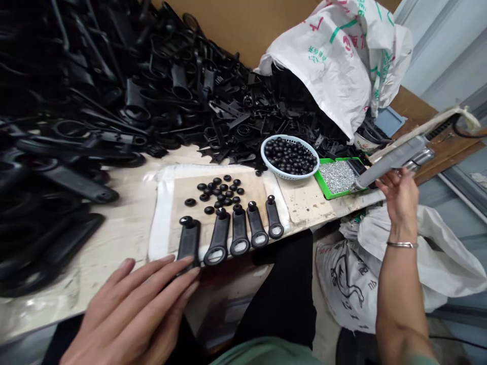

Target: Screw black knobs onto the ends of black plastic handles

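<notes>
My left hand (140, 309) lies at the front edge of the table, fingers stretched out, fingertips touching the lower end of the leftmost black crank handle (189, 238). Its thumb is not clearly visible. To the right, several similar black handles (239, 230) lie in a row, each with a round knob at the far end and a ring at the near end. Behind them are loose black knobs (217, 191) on a worn mat. Far to the right, my right hand (401, 195) is closed around a grey electric screwdriver (395, 161), whose tip is near a green tray.
A large heap of black plastic parts (178, 81) covers the back and left. A pale blue basket (290, 176) holds black knobs; the green tray (324, 185) holds small silver screws. White sacks (323, 66) stand behind, and another white sack (350, 284) sits below the table.
</notes>
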`<state>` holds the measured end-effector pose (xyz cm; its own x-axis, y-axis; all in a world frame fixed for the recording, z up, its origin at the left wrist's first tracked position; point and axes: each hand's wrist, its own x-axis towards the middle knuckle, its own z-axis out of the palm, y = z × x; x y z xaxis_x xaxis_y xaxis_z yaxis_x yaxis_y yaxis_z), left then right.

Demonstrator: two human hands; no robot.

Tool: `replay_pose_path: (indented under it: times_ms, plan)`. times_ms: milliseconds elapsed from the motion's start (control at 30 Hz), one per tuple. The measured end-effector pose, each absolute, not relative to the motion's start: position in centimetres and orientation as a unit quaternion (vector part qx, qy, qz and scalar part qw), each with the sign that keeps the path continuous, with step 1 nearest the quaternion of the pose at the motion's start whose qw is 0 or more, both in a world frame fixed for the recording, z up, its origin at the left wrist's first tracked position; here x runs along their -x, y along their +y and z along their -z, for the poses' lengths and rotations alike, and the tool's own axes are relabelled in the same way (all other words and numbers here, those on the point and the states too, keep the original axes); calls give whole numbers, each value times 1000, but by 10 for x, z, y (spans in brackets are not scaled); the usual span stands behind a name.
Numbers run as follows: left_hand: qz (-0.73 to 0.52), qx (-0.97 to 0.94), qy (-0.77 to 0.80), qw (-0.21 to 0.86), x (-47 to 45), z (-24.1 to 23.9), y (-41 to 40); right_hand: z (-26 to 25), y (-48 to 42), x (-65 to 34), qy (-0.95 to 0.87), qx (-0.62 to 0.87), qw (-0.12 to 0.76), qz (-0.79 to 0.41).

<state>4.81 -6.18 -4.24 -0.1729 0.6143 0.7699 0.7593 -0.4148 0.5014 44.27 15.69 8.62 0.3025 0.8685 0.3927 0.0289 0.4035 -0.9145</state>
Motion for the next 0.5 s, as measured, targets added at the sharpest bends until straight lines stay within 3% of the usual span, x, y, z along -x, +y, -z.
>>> replay_pose_path:
  times_ms: [167,267,400,500]
  plan:
    - [486,680,-547,46,-46,40,-75,-82,180,-441,-536,432,588,-426]
    - [469,694,-544,51,-42,44,-75,-83,182,-441,-550,442,561,-434]
    - [500,697,-496,134,-39,53,-68,-83,181,-445,-552,449,552,-435]
    - [512,671,-532,72,-42,54,-66,-80,180,-449,-551,456,551,-430]
